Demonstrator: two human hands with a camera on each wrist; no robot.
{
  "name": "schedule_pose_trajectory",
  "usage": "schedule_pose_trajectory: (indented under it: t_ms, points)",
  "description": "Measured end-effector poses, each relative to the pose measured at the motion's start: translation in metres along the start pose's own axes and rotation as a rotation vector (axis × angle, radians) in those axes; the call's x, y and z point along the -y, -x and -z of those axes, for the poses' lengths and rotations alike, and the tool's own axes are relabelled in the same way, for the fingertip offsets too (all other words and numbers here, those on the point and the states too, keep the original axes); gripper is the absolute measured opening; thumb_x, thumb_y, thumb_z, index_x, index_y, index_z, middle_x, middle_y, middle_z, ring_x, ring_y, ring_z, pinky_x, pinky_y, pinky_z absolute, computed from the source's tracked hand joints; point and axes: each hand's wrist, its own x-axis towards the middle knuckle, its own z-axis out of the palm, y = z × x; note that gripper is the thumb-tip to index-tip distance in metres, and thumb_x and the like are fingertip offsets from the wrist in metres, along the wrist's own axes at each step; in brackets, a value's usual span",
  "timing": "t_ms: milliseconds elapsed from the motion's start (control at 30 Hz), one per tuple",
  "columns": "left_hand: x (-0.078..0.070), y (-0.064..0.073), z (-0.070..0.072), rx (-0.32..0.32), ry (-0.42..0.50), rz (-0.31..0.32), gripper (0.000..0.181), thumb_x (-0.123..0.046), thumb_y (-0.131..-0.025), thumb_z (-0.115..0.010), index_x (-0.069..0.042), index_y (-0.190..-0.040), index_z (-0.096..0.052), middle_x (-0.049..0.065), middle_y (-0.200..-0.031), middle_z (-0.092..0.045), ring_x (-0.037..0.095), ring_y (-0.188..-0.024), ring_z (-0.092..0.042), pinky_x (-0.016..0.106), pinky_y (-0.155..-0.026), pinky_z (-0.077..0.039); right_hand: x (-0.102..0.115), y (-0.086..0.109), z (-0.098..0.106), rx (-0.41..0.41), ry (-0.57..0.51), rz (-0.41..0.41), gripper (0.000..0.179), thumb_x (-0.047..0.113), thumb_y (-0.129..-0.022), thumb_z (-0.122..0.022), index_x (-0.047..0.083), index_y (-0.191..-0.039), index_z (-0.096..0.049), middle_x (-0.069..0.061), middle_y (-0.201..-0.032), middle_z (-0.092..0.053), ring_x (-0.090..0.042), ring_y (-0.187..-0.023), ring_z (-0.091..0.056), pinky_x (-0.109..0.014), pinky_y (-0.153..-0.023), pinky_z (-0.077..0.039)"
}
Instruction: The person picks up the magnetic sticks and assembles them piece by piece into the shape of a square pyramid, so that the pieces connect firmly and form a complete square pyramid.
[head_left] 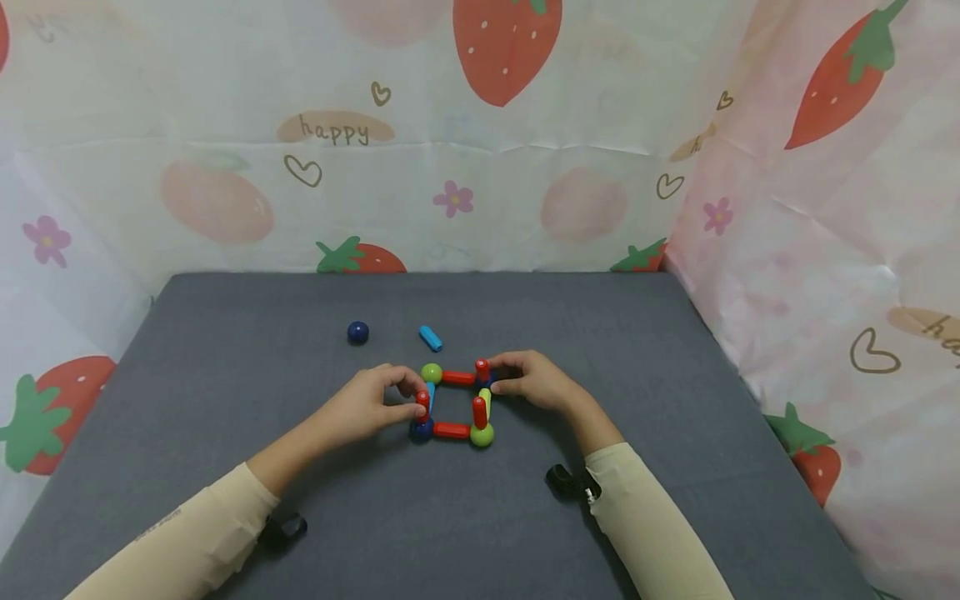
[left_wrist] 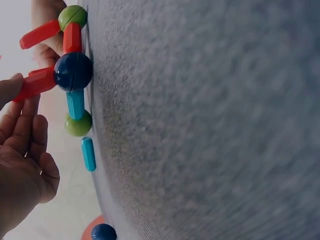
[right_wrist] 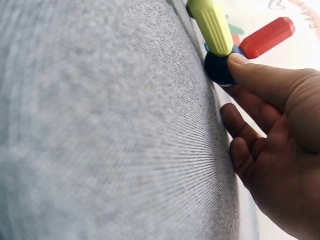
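Observation:
A square of magnetic building rods and balls lies on the table, with red rods (head_left: 452,430) along its near and far sides. A light blue rod (left_wrist: 75,104) forms its left side and a yellow-green rod (right_wrist: 215,27) its right. My left hand (head_left: 375,400) pinches an upright red rod (left_wrist: 37,84) on the near-left dark blue ball (left_wrist: 73,71). At the far-right corner, my right hand (head_left: 536,381) grips another dark blue ball (right_wrist: 218,69), which bears an upright red rod (right_wrist: 268,37). The near-right green ball (head_left: 482,435) carries a third upright red rod (head_left: 479,412). A green ball (head_left: 431,372) makes the far-left corner.
Behind the square lie a loose dark blue ball (head_left: 357,332) and a loose light blue rod (head_left: 431,337). The grey table (head_left: 637,325) meets a strawberry-printed cloth (head_left: 480,233) at its back edge. Black straps (head_left: 564,482) hang by both sleeves.

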Motion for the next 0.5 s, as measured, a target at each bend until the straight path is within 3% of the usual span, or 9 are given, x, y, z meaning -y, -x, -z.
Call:
schedule_pose_trajectory:
  t_ms: [500]
  points:
    - [-0.0073,0.0004,-0.0089,-0.002,-0.080,-0.044,0.016,-0.032,-0.092,-0.079,-0.030,-0.104,-0.070,0.002,-0.105,-0.064,0.020,-0.100,-0.056,0.036,-0.082,-0.049,0.0028,-0.0014,-0.0009,0.000,0.004,-0.027,0.042,0.018,-0.095,-0.075,0.016,-0.135,-0.068,-0.002,-0.130,-0.069,-0.020,-0.115,-0.059,-0.043,-0.103,-0.048]
